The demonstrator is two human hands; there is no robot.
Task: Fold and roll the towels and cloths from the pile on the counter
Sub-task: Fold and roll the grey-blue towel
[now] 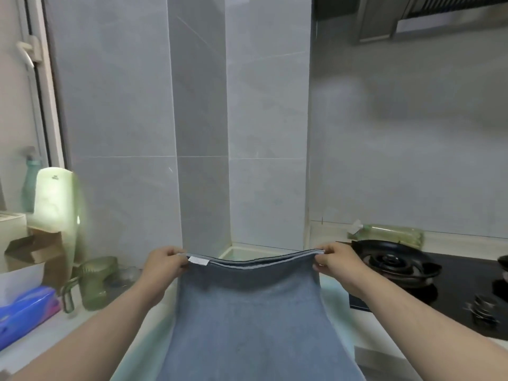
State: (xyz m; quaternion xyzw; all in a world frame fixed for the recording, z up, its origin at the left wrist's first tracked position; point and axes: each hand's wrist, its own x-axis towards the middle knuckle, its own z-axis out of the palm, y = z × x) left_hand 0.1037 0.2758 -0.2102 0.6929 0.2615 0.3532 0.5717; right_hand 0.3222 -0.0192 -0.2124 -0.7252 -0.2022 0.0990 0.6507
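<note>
Fingers of left hand (164, 262) and right hand (336, 260) pinch top corners of doubled blue towel (247, 312), held up over counter (277, 250); gas burner (390, 264) at 3 o'clock, green glass pitcher (94, 281) at 9.

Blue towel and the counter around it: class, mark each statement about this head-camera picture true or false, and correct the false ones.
1. The left hand and the right hand each pinch the top edge of the blue towel. True.
2. A white label sits on that edge. True.
3. The white label lies next to the right hand. False: it lies next to the left hand.
4. The green mug stands right of the towel. False: the green mug stands to its left; the gas burner is on the right.
5. The towel is rolled up. False: it is held spread out.
</note>
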